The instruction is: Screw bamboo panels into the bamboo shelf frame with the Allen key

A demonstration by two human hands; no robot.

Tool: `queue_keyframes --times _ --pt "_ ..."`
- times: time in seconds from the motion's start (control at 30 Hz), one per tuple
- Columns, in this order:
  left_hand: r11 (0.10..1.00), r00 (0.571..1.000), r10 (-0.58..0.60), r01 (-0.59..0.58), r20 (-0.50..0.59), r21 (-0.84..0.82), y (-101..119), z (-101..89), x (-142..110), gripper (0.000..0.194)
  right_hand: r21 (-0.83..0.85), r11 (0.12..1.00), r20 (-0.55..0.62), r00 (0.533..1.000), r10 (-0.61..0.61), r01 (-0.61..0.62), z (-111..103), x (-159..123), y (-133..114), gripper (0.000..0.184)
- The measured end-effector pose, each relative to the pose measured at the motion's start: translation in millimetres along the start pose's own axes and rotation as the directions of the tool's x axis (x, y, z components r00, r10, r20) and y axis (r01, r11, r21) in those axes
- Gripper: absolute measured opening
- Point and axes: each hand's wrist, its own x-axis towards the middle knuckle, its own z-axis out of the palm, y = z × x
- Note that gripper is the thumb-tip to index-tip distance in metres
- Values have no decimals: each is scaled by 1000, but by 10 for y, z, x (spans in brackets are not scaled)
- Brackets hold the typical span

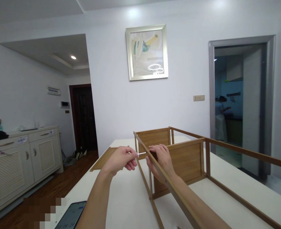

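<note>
Left hand [124, 159] pinching a thin metal rod [141, 153], writing illegible.

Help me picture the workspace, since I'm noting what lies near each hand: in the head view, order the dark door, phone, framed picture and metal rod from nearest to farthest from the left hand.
1. Rod: between the left hand's fingers.
2. Phone: on the table, nearer the camera.
3. Picture: on the wall ahead.
4. Door: left, beyond the cabinet.

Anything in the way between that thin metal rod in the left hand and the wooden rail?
Nothing visible: the rod in the left hand appears to reach the rail directly, and the right hand is nearby, not between them.
</note>
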Motion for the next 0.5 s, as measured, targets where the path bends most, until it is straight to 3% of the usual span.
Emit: queue_keyframes --times 0.2,0.5 --pt "993 997 -68 65 -34 -96 1 11 22 32 -3 1000 1 1000 1 -1 13 -5 8 23" --pt "994 994 -73 66 -77 -89 -20 10 49 34 -11 1000 -10 1000 -5 5 11 -3 8 21"
